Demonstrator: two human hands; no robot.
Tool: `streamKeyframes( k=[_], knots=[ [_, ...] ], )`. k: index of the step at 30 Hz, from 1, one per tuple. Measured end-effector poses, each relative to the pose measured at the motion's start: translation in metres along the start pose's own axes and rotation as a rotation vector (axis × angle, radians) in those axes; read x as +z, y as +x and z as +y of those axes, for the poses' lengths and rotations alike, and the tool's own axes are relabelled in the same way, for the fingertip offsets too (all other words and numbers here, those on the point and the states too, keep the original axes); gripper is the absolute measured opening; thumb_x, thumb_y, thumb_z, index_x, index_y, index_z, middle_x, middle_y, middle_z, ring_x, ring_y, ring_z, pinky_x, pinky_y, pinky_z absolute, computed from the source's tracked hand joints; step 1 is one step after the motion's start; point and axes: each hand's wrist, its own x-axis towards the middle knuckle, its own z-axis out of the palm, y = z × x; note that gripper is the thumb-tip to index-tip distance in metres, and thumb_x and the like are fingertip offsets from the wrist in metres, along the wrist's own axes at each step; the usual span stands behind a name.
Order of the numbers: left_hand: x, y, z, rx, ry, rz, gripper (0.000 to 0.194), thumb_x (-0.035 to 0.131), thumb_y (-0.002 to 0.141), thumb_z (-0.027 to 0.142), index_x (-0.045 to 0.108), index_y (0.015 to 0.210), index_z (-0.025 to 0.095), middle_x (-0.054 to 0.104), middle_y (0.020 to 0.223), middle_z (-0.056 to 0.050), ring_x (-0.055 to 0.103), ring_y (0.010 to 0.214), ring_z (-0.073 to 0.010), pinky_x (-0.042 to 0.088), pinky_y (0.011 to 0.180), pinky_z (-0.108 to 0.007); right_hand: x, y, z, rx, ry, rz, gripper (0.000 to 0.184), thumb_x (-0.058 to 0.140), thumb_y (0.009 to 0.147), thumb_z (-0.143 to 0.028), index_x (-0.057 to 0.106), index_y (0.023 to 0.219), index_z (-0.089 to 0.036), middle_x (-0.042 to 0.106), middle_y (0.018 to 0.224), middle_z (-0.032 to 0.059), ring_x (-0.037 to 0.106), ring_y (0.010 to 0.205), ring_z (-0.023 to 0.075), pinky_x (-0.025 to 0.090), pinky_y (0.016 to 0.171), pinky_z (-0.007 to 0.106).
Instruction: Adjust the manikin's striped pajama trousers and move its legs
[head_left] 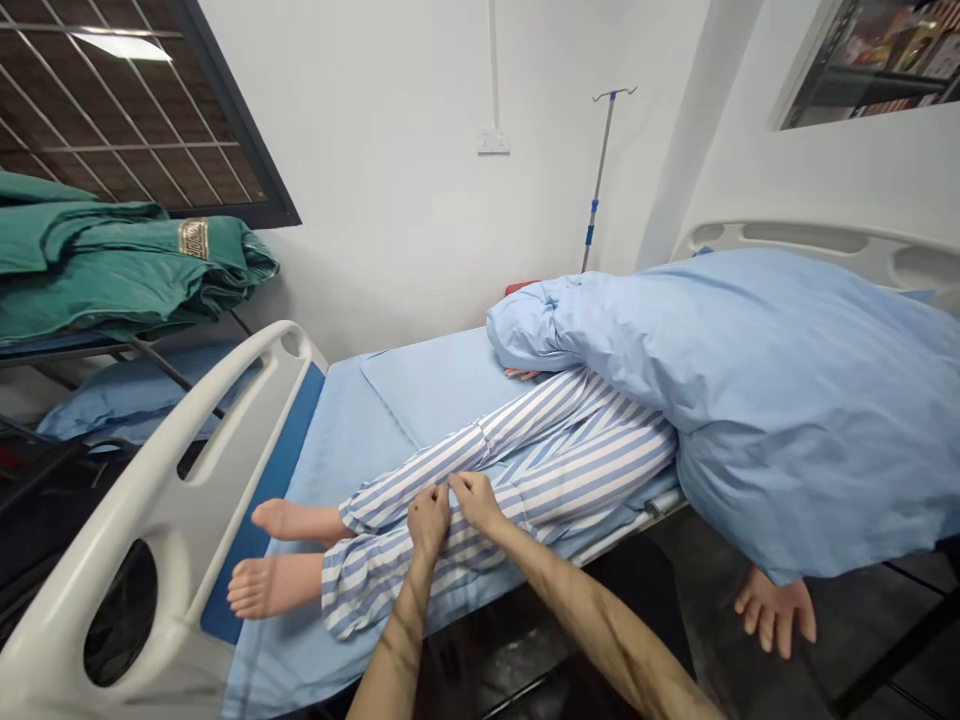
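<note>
A figure with smooth, manikin-like feet (276,585) lies on the bed in blue-and-white striped trousers (600,465). My left hand (429,520) is closed on the near trouser leg around the knee or shin. Right beside it, my right hand (475,500) pinches the same striped cloth, the knuckles of the two hands almost touching. How much fabric sits in the fingers is hidden. A light blue quilt (780,390) is heaped over the figure's upper body and covers it. One of the figure's hands (776,608) hangs out below the quilt's near edge.
A pale footboard (180,460) rises at the left, and a headboard (810,240) at the far right. Behind the bed stands an IV pole (600,180) by the white wall. Folded green covers (127,270) lie on another bed at the left.
</note>
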Motion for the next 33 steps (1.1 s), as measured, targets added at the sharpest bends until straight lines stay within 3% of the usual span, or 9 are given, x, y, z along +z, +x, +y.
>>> streamKeyframes(
  k=[3,5,7,12,17,21,25,30,33],
  knots=[
    [-0.006,0.001,-0.006,0.011,0.055,-0.014,0.036,0.042,0.087,0.028,0.035,0.052,0.021,0.045,0.055,0.001,0.042,0.060,-0.0146,0.028,0.064,-0.027,-0.026,0.012,-0.020,-0.065,-0.052,0.032,0.053,0.041,0.088,-0.054,0.028,0.051,-0.019,0.032,0.047,-0.0019,0.032,0.052,0.0111,0.023,0.054,0.026],
    [-0.009,0.001,-0.011,0.008,0.074,-0.019,0.036,0.041,0.087,0.028,0.035,0.053,0.022,0.045,0.055,0.001,0.042,0.060,-0.0148,0.028,0.064,-0.027,-0.033,0.016,-0.023,-0.064,-0.073,0.088,0.053,0.039,0.091,-0.053,0.027,0.052,-0.019,0.032,0.049,-0.0021,0.032,0.053,0.0107,0.024,0.055,0.025],
    [-0.010,0.001,-0.015,0.004,0.097,-0.012,0.036,0.042,0.087,0.029,0.035,0.053,0.022,0.046,0.055,0.000,0.043,0.061,-0.0151,0.028,0.065,-0.027,-0.027,0.014,-0.014,-0.029,-0.104,0.110,0.052,0.038,0.092,-0.050,0.027,0.052,-0.019,0.031,0.048,-0.0019,0.032,0.053,0.0108,0.023,0.054,0.025],
    [-0.011,-0.001,-0.023,0.024,0.085,0.023,0.034,0.044,0.084,0.029,0.033,0.053,0.022,0.041,0.054,0.002,0.040,0.059,-0.0143,0.028,0.064,-0.027,0.005,0.002,0.021,0.025,-0.226,0.028,0.049,0.042,0.089,-0.045,0.030,0.050,-0.019,0.037,0.045,-0.0010,0.037,0.052,0.0124,0.020,0.054,0.027],
    [-0.004,0.000,0.010,-0.016,-0.276,0.115,0.036,0.045,0.081,0.037,0.028,0.053,0.023,0.031,0.052,0.004,0.034,0.058,-0.0128,0.029,0.060,-0.027,0.011,0.005,0.030,0.001,-0.137,0.135,0.051,0.038,0.089,-0.050,0.028,0.049,-0.019,0.038,0.043,-0.0009,0.036,0.049,0.0129,0.020,0.051,0.025],
    [0.021,-0.005,0.044,-0.124,-0.460,0.155,0.035,0.034,0.087,0.040,0.033,0.056,0.025,0.040,0.055,0.001,0.038,0.060,-0.0146,0.035,0.062,-0.028,0.008,0.009,0.034,0.048,0.012,0.195,0.050,0.037,0.087,-0.053,0.029,0.050,-0.020,0.039,0.044,-0.0007,0.035,0.049,0.0130,0.022,0.050,0.025],
    [0.037,-0.012,0.044,-0.079,-0.299,0.128,0.040,0.025,0.093,0.040,0.040,0.060,0.024,0.051,0.060,-0.004,0.047,0.065,-0.0182,0.036,0.070,-0.032,-0.014,0.014,0.028,0.051,0.069,0.186,0.052,0.040,0.088,-0.055,0.027,0.050,-0.020,0.032,0.043,-0.0015,0.032,0.049,0.0122,0.021,0.049,0.024],
    [0.035,-0.013,0.035,0.004,-0.196,0.093,0.042,0.024,0.095,0.040,0.038,0.059,0.023,0.053,0.061,-0.004,0.045,0.063,-0.0169,0.033,0.069,-0.032,-0.059,0.022,0.007,-0.040,-0.112,0.199,0.051,0.040,0.092,-0.050,0.027,0.053,-0.020,0.033,0.049,-0.0024,0.031,0.055,0.0109,0.024,0.056,0.026],
    [0.032,-0.013,0.032,0.011,-0.167,0.096,0.043,0.026,0.095,0.039,0.037,0.058,0.023,0.052,0.059,-0.004,0.043,0.062,-0.0157,0.032,0.067,-0.031,-0.056,0.017,0.012,0.005,-0.186,0.148,0.049,0.038,0.094,-0.046,0.027,0.053,-0.020,0.034,0.050,-0.0023,0.033,0.056,0.0110,0.024,0.057,0.026]
  ],
)
